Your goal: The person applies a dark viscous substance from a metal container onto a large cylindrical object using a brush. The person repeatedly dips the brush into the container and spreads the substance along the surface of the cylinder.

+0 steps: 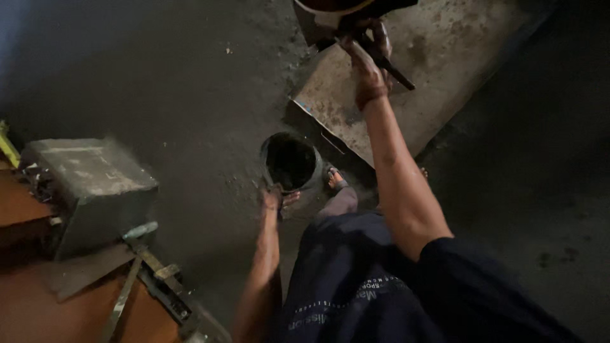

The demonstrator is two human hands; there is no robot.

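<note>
**What lies around the dark workshop floor**

At nine o'clock we see a grey metal block (89, 184) with a flat, scuffed top, standing at the edge of a reddish-brown surface (25, 203). Below it, toward seven o'clock, flat metal strips and a bracket (152, 279) lie crossed over one another, beside a short pale-green handle (141, 230). At one o'clock we find a large, stained metal sheet (438, 57) lying flat on the dark concrete floor (178, 76). A yellow-green edge (7, 147) shows at far left.
</note>
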